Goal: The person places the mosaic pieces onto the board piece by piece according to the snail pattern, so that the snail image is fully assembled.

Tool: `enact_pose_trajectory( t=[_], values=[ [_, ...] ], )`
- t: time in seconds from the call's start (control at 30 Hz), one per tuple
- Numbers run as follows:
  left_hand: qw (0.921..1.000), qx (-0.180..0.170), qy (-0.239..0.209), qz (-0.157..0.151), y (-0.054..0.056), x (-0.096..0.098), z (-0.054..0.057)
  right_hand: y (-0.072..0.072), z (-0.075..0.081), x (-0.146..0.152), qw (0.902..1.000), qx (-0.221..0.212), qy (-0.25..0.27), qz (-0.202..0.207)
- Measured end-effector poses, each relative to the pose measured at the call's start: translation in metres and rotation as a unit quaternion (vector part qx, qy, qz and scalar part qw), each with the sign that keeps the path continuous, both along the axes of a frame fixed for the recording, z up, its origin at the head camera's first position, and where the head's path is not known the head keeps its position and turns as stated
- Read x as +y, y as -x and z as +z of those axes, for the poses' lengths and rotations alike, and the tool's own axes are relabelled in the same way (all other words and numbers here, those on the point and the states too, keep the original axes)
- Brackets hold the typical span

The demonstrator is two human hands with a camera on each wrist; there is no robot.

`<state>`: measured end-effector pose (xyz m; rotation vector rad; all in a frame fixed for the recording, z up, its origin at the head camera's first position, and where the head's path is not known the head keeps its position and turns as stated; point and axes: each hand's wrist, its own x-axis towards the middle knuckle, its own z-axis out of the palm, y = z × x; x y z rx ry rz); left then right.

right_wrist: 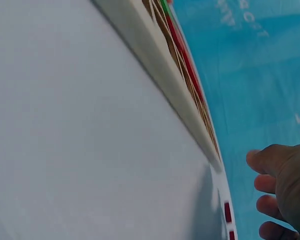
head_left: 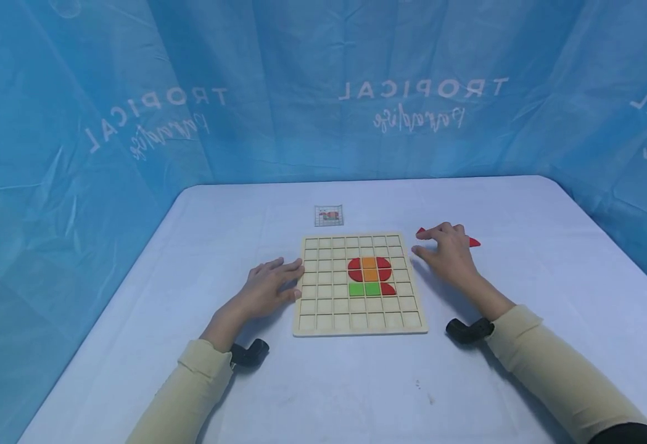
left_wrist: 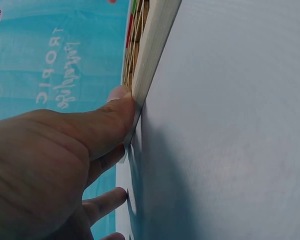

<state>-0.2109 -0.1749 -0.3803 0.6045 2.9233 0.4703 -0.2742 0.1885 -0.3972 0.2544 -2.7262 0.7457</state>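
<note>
A pale wooden grid board (head_left: 323,308) lies on the table, bearing several tiles: red quarter-rounds (head_left: 383,263), orange squares (head_left: 369,268) and green squares (head_left: 364,289). My left hand (head_left: 267,288) rests against the board's left edge, fingers extended. In the left wrist view its thumb (left_wrist: 112,117) touches the board's rim (left_wrist: 157,45). Beyond the board's right edge hovers my right hand (head_left: 449,254), thumb and forefinger apart with nothing between them. Loose red pieces (head_left: 474,242) lie behind it, partly hidden; the right wrist view shows red pieces (right_wrist: 228,212) on the table below the fingers.
A small clear card (head_left: 329,216) with a printed grid picture lies behind the board. White cloth covers the table (head_left: 234,228). Blue printed sheeting (head_left: 301,135) hangs behind and at both sides. Black wrist mounts (head_left: 250,354) sit at both cuffs.
</note>
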Motion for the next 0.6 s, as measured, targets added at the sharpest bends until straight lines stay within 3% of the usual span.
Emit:
enact_pose_trajectory(
  t=[0.43,0.6],
  values=[
    [0.9999,-0.011,-0.011,0.004,0.002,-0.002,-0.003,0.026,0.003,0.042,0.9953,-0.054,-0.015,-0.079],
    [0.9999,-0.008,-0.008,0.005,0.002,-0.001,-0.003,0.036,0.002,0.056,0.9936,-0.067,-0.022,-0.088]
  ],
)
